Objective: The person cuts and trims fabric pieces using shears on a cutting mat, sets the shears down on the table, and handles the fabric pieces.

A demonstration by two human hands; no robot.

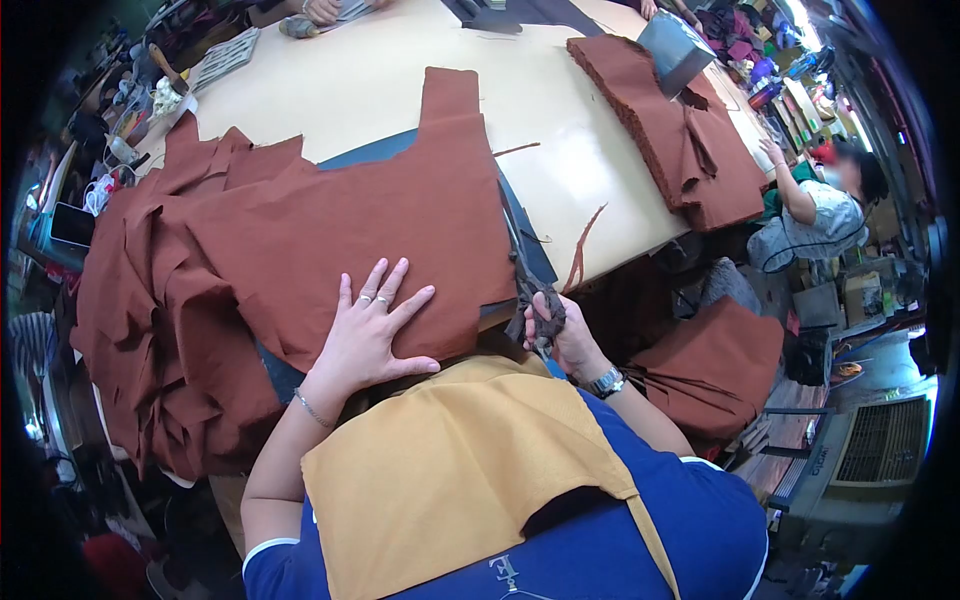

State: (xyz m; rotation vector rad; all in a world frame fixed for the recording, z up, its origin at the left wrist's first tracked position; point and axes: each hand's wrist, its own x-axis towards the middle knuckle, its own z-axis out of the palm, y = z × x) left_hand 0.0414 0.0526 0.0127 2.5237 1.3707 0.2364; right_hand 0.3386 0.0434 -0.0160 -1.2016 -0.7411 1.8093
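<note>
My left hand (375, 325) lies flat with fingers spread on a sheet of rust-brown fabric (350, 225), near its lower edge. Closed in my right hand (572, 335) are scissors (527, 285), their handles wrapped in dark cloth. The blades point away from me along the fabric's right edge, and I cannot make out how far apart they are. Under the fabric lies a dark blue sheet (530, 235), showing at the right and upper edges. To the left, more of the rust-brown fabric gathers in a crumpled heap (165, 330).
A thick stack of rust-brown pieces (665, 130) lies at the table's (560, 110) far right, with a grey metal block (675, 55) on it. Thin fabric offcuts (583, 245) lie near the scissors. More folded fabric (710, 365) hangs low right. A co-worker (820, 205) sits beyond.
</note>
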